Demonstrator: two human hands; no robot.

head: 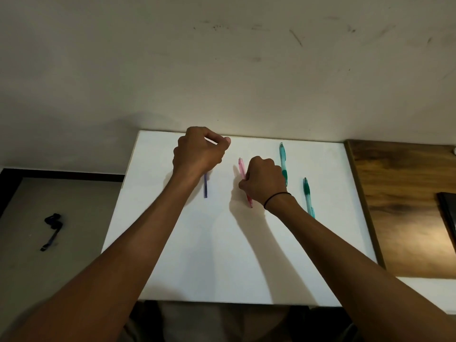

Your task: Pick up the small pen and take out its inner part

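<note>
- Both forearms are bare, with no sleeves in view.
- The right wrist (pixel 277 197) wears a thin black band, like a hair tie.
- The left hand (pixel 197 150) and right hand (pixel 264 178) wear no gloves.

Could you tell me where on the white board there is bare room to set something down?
The near half of the white board, below both hands, is bare. The far half is crowded: purple pen, pink pen and two green pens.

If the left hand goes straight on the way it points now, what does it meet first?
The left hand, which grips the purple pen, points away from the person, toward the far edge of the white board. Nothing lies between; beyond the edge it would probably meet the wall, though depth is unclear.
</note>
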